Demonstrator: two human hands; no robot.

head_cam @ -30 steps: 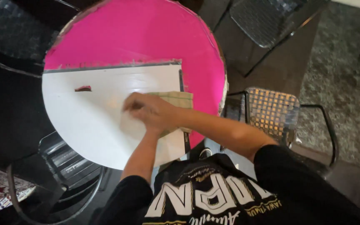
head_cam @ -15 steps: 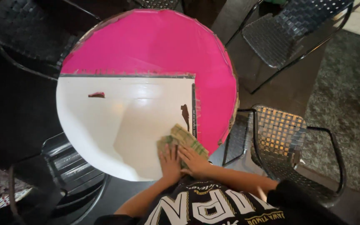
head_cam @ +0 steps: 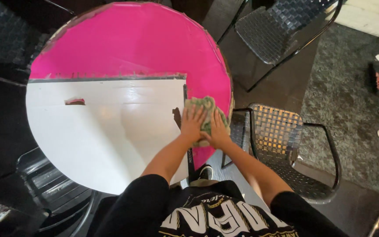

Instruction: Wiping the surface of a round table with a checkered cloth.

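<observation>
The round tabletop [head_cam: 123, 48] looks smooth: its pink part fairly matt, its white part [head_cam: 110, 131] glossy with soft reflections. The green cloth [head_cam: 205, 112] seems soft and crumpled. The chair [head_cam: 277, 140] has a woven seat and dark metal frame.

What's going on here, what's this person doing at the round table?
A person leans over a round table whose top is part bright pink, part white. Both hands press flat on a crumpled greenish cloth near the table's right edge, about where the white panel meets the pink: the left hand and the right hand lie side by side. A small dark red mark sits on the white part. Black woven chairs stand around.
</observation>
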